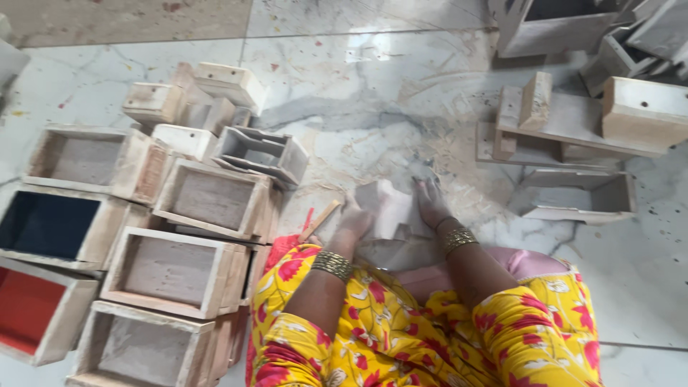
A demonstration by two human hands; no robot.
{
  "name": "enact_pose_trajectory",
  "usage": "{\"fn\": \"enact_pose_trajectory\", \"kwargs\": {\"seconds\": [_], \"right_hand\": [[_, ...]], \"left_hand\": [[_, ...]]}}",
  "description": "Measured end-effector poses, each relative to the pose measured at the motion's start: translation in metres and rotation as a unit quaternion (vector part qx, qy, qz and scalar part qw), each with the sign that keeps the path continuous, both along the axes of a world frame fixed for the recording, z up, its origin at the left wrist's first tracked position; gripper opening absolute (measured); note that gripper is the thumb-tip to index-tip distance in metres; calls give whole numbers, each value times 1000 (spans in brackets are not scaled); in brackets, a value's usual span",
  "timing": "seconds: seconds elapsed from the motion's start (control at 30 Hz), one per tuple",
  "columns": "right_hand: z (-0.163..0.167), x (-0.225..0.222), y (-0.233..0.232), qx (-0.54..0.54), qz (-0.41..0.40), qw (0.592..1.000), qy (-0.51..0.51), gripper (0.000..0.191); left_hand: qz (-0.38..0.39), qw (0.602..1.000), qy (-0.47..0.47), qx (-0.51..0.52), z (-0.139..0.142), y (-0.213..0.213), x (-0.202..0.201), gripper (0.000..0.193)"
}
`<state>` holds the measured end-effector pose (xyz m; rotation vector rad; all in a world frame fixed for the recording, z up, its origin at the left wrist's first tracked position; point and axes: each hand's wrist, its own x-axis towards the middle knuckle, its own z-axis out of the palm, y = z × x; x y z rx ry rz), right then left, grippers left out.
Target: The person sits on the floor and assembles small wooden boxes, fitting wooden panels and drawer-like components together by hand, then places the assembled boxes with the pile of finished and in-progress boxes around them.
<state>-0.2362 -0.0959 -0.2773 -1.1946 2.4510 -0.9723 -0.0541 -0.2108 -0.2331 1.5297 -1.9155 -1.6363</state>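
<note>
My left hand and my right hand both press on a sheet of pale, dusty paper that lies on the marble floor in front of my knees. Each hand grips one side of the sheet, left on its left edge, right on its right edge. A gold bangle sits on each wrist. A thin wooden stick lies just left of my left hand. My yellow flowered sleeves and legs fill the bottom of the view.
Several open wooden boxes are stacked at the left, one lined dark blue, one red. More wooden boxes and box parts lie at the upper right. Sawdust is scattered on the floor.
</note>
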Motion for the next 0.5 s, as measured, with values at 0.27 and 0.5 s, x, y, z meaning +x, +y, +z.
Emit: {"fn": "enact_pose_trajectory", "kwargs": {"seconds": [0.27,0.5], "right_hand": [[29,62,11,-209,106,972,1,61],[27,39,4,-175,106,979,-1,58]], "left_hand": [[28,991,111,-76,33,13,8,128],[-18,987,40,-156,34,6,-2,128]]}}
